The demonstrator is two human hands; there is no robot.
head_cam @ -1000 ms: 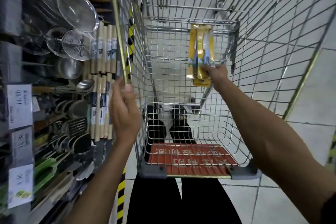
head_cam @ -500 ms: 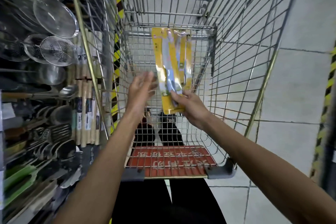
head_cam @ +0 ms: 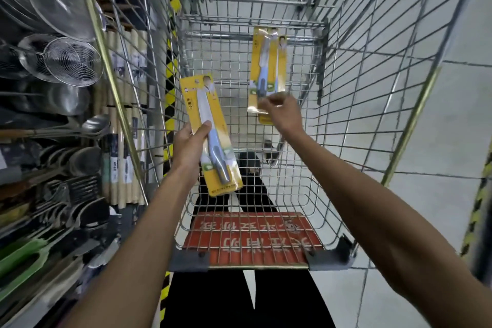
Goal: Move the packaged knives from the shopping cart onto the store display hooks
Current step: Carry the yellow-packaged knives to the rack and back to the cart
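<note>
Just split — one knife pack gripped in left hand, remaining packs pinched in right hand — ready for hanging.

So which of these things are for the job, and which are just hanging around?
For the job:
knife pack, gripped by the left hand
other knife packs, pinched by the right hand
shopping cart

Just there:
wire strainers
big spoon
wooden sticks
green tools

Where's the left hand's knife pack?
Head view, left of centre: the left hand grips the knife pack over the cart, left of the right hand's other pack.
</note>
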